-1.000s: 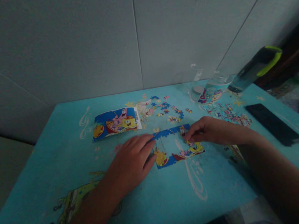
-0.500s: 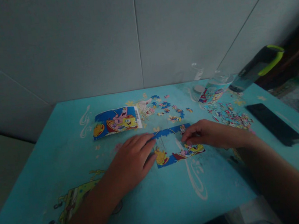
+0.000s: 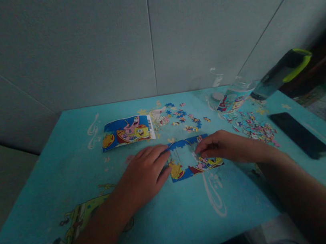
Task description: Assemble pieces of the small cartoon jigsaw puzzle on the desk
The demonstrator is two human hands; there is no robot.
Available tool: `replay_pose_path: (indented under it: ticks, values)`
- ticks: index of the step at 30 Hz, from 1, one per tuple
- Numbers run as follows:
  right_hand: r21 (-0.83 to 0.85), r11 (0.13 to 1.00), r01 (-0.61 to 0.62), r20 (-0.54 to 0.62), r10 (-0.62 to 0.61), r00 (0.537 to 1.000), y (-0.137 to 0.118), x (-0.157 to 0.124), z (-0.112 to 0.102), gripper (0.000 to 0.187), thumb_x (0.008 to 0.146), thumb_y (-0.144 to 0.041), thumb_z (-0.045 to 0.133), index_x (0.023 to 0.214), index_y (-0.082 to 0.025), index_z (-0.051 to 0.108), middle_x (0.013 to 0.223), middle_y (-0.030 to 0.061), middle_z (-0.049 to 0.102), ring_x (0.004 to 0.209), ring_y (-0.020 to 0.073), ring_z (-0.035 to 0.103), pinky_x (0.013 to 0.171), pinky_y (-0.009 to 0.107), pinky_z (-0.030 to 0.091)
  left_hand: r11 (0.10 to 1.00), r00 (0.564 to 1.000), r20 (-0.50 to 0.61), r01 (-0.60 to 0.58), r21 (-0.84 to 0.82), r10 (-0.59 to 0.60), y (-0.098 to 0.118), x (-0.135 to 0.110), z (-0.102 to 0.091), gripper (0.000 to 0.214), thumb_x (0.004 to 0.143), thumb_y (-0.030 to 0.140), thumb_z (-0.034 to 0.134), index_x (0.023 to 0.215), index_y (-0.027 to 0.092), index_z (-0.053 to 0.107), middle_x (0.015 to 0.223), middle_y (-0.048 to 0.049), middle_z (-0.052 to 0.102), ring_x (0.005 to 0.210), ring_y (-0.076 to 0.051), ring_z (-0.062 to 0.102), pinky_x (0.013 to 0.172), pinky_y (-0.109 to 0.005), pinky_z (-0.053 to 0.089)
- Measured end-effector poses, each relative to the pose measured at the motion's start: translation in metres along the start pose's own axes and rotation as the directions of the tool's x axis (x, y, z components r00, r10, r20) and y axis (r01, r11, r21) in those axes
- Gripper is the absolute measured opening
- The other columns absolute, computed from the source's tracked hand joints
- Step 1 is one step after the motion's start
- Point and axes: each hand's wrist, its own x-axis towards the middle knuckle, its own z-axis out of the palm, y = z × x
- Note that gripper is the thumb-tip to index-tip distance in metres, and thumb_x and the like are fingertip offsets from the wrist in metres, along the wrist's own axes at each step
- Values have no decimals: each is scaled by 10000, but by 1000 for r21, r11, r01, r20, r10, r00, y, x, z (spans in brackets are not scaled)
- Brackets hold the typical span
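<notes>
A partly built jigsaw puzzle (image 3: 188,163) lies flat in the middle of the turquoise table (image 3: 170,218). My left hand (image 3: 143,177) rests flat on the table, fingers stretched out, with the fingertips against the puzzle's left edge. My right hand (image 3: 224,147) lies over the puzzle's right part with its fingers curled and pinched together above the pieces; what they hold is too small to make out. A printed reference picture (image 3: 127,132) lies behind my left hand.
Loose puzzle pieces (image 3: 185,121) are scattered behind the puzzle, and more loose pieces (image 3: 254,125) lie to the right. A clear plastic tube (image 3: 232,98) lies at the back right. A black phone (image 3: 300,134) and a dark bottle with a green lid (image 3: 283,70) are at the right.
My right hand has slid slightly left over the puzzle. My left hand has stayed in place.
</notes>
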Motion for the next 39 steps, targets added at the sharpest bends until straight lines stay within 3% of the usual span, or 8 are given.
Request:
replay_pose_path:
  ticks: [20, 27, 39]
  values:
    - [-37, 996, 82, -93, -86, 992, -8, 4, 11, 190, 978, -308, 616, 1077, -253, 768, 994, 1, 767, 849, 152, 682, 789, 262, 515, 999, 999, 27, 36, -9, -35, 0, -1, 0, 389, 994, 305, 606, 1375, 221, 601, 1442, -90, 581, 1274, -309, 574, 1074, -554, 479]
    - [-23, 1000, 9, -308, -16, 951, -8, 3, 6, 231, 976, -333, 603, 1118, -238, 758, 964, 35, 763, 781, 156, 685, 676, 263, 519, 1000, 999, 38, 29, 9, -29, 0, -1, 1, 388, 1009, 319, 585, 1382, 216, 594, 1454, -94, 572, 1280, -312, 566, 1076, -553, 477]
    - [-14, 998, -64, -348, 55, 936, -3, 6, 3, 204, 966, -306, 587, 1037, -223, 760, 907, 40, 778, 735, 160, 719, 644, 266, 551, 999, 999, 28, 30, 13, -30, 0, -1, 1, 374, 1012, 331, 576, 1367, 217, 603, 1443, -88, 578, 1257, -314, 579, 1013, -553, 510]
